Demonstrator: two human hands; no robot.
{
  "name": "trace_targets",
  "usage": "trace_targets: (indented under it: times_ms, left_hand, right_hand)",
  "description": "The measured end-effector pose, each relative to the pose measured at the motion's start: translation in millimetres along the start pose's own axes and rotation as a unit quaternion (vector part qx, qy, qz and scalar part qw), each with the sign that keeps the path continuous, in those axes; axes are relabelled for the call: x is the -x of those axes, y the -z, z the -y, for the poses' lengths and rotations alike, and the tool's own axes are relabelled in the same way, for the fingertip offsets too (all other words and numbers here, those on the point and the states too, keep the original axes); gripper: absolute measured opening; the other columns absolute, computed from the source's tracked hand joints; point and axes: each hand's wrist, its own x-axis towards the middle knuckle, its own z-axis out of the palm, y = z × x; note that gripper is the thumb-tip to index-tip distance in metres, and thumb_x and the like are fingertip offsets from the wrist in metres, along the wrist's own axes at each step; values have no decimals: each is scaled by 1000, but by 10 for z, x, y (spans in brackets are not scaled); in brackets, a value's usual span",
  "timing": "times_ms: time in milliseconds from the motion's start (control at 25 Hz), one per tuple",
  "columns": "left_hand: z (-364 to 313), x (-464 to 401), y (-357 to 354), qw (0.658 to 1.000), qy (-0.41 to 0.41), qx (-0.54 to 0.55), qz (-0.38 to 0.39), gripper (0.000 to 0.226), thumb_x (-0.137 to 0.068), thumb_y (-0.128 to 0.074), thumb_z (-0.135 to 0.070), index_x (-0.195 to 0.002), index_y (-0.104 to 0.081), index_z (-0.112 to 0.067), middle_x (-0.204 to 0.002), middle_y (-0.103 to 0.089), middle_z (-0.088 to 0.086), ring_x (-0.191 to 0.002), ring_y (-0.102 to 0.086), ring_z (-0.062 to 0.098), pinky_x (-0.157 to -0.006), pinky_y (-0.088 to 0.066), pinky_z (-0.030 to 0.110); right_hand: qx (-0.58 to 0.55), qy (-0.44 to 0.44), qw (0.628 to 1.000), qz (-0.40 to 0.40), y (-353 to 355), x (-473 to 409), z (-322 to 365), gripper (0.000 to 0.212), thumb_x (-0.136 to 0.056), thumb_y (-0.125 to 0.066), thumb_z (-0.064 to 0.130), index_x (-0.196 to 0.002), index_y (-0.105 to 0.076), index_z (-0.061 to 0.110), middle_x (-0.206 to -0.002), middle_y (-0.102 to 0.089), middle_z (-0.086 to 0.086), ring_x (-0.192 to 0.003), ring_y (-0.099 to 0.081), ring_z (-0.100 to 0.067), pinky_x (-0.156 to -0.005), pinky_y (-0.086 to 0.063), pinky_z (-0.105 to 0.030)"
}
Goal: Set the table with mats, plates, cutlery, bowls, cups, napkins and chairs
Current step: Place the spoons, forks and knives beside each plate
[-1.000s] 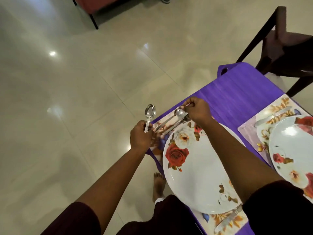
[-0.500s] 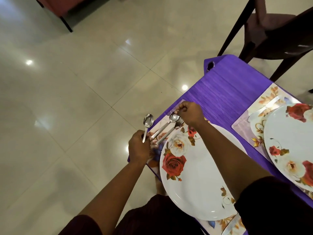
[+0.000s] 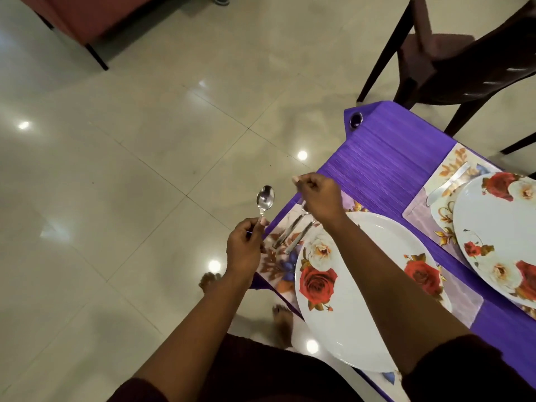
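Purple table [image 3: 391, 158] edge sits close: two pieces of cutlery [image 3: 293, 232] lie on the floral mat [image 3: 278, 268] just beside the near plate [image 3: 362, 285], easily knocked off. Right hand [image 3: 317, 198] hovers curled above, apparently empty. Left hand [image 3: 243, 248] pinches a spoon [image 3: 264, 200] over bare floor; a slip drops it.

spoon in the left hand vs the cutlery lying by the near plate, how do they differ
The spoon is held in the air over the floor, gripped by the left hand; the two cutlery pieces lie flat on the floral mat, left of the near plate.
The spoon stands bowl up, in full view; the cutlery pieces lie aslant, side by side, their heads hidden under the right hand.
Both are shiny silver metal.
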Motion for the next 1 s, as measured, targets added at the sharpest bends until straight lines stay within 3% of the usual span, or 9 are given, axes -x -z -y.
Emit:
trace_targets:
  times_ms: [80,160,320,400,560,800,920,1000]
  left_hand:
    - [-78,-158,220,999,-12,2,43,19,-96,-57,-30,-96,-70,-17,-67,-63,-1,-52,-55,5,-57,-51,26]
    - [-172,-408,508,997,-24,-6,68,17,-96,-58,-26,-95,-72,-18,-70,-60,2,-50,-53,6,-62,-53,30]
    - [-428,-1029,1101,990,-21,-42,133,18,-95,-59,-23,-92,-73,-11,-70,-54,4,-48,-52,12,-57,-55,27]
    - [-587,-1402,1338,984,-30,-66,160,19,-95,-60,-24,-90,-73,-11,-69,-55,4,-44,-50,12,-55,-53,29]
    - [-841,-1973,1556,981,-10,-41,191,19,-93,-64,-23,-90,-74,-8,-66,-56,2,-46,-45,12,-51,-47,25]
    - [-1202,-2706,1123,967,5,-27,253,10,-91,-66,-13,-92,-66,-3,-71,-63,13,-54,-54,17,-58,-53,31]
    - [-1560,-3248,636,951,-2,-67,301,8,-91,-67,-14,-90,-65,-5,-70,-66,14,-57,-57,20,-61,-53,34]
    - [-1846,-3556,346,937,-13,-100,334,12,-90,-67,-15,-92,-65,-4,-71,-67,14,-55,-56,20,-57,-52,32]
  right_hand:
    - [-19,1,997,78,-338,39,226,22,-89,-68,38,-84,-71,17,-75,-68,5,-58,-60,-8,-62,-49,-21]
    - [17,5,995,97,-667,-39,434,21,-87,-70,31,-71,-68,17,-67,-66,0,-53,-61,-10,-57,-46,-20]
    - [84,-21,995,44,-1228,-368,706,27,-83,-69,22,-72,-65,-2,-69,-67,-17,-64,-65,-28,-62,-50,-35]
    - [61,-47,997,2,-1513,-548,866,26,-81,-67,21,-73,-65,-4,-74,-68,-21,-61,-60,-26,-59,-49,-34]
    - [26,-75,995,-68,-1847,-884,1149,25,-84,-67,19,-69,-62,0,-62,-59,-8,-58,-49,-20,-55,-38,-27]
    - [-40,-115,980,-156,-1690,-1579,1065,28,-82,-72,22,-60,-59,10,-59,-58,-8,-56,-46,-15,-56,-38,-28]
    - [-118,-154,957,-218,-1422,-2149,941,28,-77,-77,26,-68,-63,3,-64,-59,-17,-58,-47,-16,-59,-40,-28]
    - [-165,-164,943,-236,-1209,-2471,938,33,-76,-79,27,-69,-62,0,-61,-56,-13,-55,-48,-17,-57,-42,-28]
